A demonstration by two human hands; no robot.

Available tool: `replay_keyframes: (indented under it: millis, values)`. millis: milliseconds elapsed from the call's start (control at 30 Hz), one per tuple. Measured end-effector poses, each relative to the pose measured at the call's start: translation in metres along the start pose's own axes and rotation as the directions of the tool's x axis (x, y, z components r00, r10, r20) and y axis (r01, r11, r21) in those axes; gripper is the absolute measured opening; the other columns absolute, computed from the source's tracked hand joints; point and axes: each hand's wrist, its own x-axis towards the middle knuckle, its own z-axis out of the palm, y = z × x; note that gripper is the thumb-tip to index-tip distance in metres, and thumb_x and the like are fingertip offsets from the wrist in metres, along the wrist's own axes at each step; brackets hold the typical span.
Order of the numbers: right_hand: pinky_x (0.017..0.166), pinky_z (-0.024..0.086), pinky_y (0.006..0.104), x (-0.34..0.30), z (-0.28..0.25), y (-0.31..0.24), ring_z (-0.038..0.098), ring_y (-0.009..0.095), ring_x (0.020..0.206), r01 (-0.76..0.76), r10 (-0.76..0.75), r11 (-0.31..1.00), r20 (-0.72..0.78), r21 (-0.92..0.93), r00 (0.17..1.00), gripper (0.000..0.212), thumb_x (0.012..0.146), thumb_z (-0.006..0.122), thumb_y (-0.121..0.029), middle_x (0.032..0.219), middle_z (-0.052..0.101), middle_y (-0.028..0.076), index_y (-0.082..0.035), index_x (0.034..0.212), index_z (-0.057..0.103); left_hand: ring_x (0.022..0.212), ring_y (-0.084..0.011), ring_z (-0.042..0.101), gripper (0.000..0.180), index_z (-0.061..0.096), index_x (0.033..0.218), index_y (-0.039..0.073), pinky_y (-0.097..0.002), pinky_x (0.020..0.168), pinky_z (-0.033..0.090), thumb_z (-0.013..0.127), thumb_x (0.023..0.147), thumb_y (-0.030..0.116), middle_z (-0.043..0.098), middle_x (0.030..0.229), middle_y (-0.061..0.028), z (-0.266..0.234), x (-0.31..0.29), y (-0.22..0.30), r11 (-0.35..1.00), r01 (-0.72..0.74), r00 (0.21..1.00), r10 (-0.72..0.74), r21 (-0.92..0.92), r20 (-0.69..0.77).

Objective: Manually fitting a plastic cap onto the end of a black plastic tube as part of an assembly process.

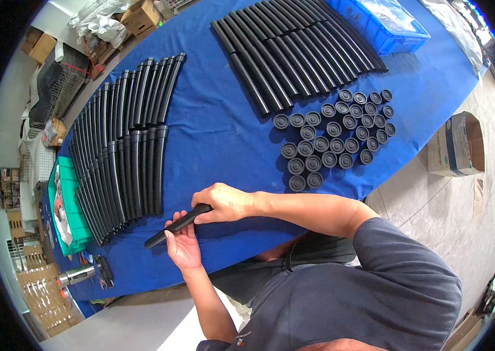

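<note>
In front of me I hold a short black tube (174, 230) over the table, tilted with its free end toward the lower left. My left hand (185, 247), palm up, supports it from below with the thumb against its side. My right hand (224, 203) is closed over the other end, so I cannot tell whether a cap sits there. To the right of my hands stand several round black caps (329, 158) in loose rows. At the left lie rows of black tubes with collared ends (136, 169). Plain black tubes (247, 82) lie side by side at the back.
A blue cloth (218, 134) covers the table. At its left edge stands a green bin (74, 222), near a silver cylindrical object (76, 275). A blue crate (396, 35) is at the back right. An open cardboard box (457, 146) stands on the floor at the right.
</note>
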Motion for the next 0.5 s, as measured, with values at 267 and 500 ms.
replay_keyframes:
  millis: [267,500]
  values:
    - [0.073,0.052,0.0486,-0.003,0.005,-0.002,0.064,0.039,0.083,0.013,-0.014,0.999,-0.027,-0.031,1.0,0.03,0.085,0.072,-0.022,0.094,0.062,0.017,-0.002,0.105,0.061,0.136,-0.0382,0.048,0.033,0.058,0.128,0.002,-0.0515,0.117,0.039,0.056,0.103,0.024,0.055,0.138,-0.0239,0.0,-0.003,0.0,1.0,0.002,1.0,-0.002,0.02,-0.016]
    - [0.073,0.052,0.0477,-0.002,0.013,0.0,0.067,0.041,0.08,0.179,-0.197,0.974,-0.13,-0.138,0.972,0.041,0.083,0.073,-0.029,0.086,0.068,0.023,0.001,0.108,0.06,0.134,-0.0368,0.049,0.032,0.059,0.126,0.003,-0.0514,0.117,0.039,0.057,0.102,0.025,0.057,0.136,-0.0231,0.0,-0.003,0.0,0.998,-0.017,0.996,0.022,0.057,-0.085]
